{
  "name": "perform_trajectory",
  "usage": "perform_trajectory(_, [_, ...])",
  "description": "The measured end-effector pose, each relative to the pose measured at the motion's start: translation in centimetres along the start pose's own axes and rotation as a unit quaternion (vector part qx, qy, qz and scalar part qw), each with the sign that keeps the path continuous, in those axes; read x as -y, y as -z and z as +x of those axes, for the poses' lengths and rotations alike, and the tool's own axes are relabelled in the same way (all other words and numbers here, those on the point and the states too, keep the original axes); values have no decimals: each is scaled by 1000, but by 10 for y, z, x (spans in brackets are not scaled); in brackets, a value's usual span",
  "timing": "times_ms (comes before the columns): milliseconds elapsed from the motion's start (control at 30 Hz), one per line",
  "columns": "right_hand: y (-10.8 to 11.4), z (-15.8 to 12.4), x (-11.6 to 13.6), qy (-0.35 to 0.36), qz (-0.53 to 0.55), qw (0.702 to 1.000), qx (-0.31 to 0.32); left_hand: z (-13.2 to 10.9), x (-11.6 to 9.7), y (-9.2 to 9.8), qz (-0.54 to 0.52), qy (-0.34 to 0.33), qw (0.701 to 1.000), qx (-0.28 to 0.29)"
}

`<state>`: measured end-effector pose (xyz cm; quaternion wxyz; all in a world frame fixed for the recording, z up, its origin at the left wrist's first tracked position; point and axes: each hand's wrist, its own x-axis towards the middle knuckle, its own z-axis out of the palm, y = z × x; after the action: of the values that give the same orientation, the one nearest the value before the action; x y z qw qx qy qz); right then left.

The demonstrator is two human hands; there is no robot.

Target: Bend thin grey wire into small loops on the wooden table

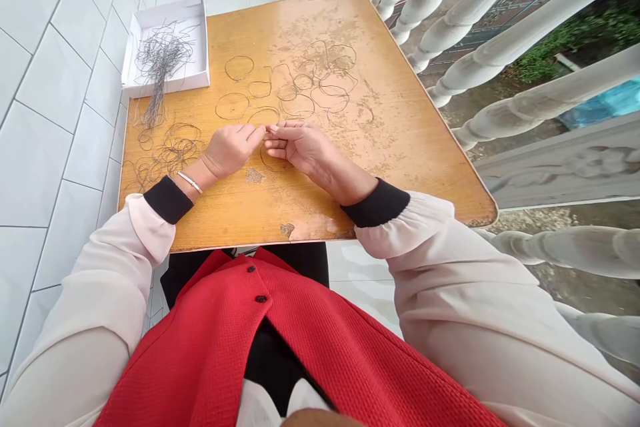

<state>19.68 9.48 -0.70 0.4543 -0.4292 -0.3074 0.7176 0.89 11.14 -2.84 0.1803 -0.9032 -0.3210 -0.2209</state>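
My left hand (pixel 229 150) and my right hand (pixel 304 149) meet fingertip to fingertip above the middle of the table. Both pinch a thin dark wire loop (pixel 266 163), whose lower arc shows beneath my right fingers; the pinched ends are hidden. Several wire rings (pixel 239 68) lie beyond my hands, some overlapping one another. Left of my left hand is a loose tangle of wire loops (pixel 177 147).
A white box (pixel 200 73) at the table's far left corner holds a bundle of thin wires (pixel 163 57), which spills over its near edge. The wooden table (pixel 420 167) has worn patches. White balusters (pixel 480 57) run along the right; white tiles (pixel 60 127) lie left.
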Motion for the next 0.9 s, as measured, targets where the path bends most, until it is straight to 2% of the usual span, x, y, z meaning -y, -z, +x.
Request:
perform_trajectory(167, [2, 1, -1, 23, 2, 1000, -17, -3, 2, -1, -33, -9, 999, 2])
perform_trajectory(367, [1, 1, 0, 22, -11, 1000, -20, -4, 3, -4, -73, 36, 997, -4])
perform_trajectory(567, [0, 1, 0, 35, -22, 999, -26, 0, 3, -7, -108, 48, 993, 5])
perform_trajectory(900, [2, -1, 1, 56, -50, 997, -29, 4, 1, -2, -229, 86, 970, -13])
